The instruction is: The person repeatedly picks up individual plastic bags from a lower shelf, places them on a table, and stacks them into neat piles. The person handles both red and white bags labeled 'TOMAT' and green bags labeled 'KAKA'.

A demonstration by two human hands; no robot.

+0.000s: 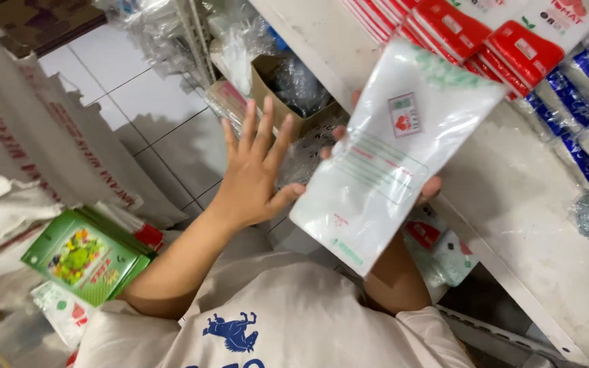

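Observation:
My right hand (428,189) holds a flat white pack of clear plastic bags (393,153) from underneath; only fingertips show at its edges. The pack is tilted over the edge of a white shelf (512,204). My left hand (253,170) is open with fingers spread, its thumb touching the pack's lower left edge.
Red packs (458,27) and blue-striped packs (581,102) lie stacked on the shelf. A cardboard box (288,88) with plastic wrap sits below on the tiled floor (151,102). White sacks (28,136) and green packs (86,255) lie to my left.

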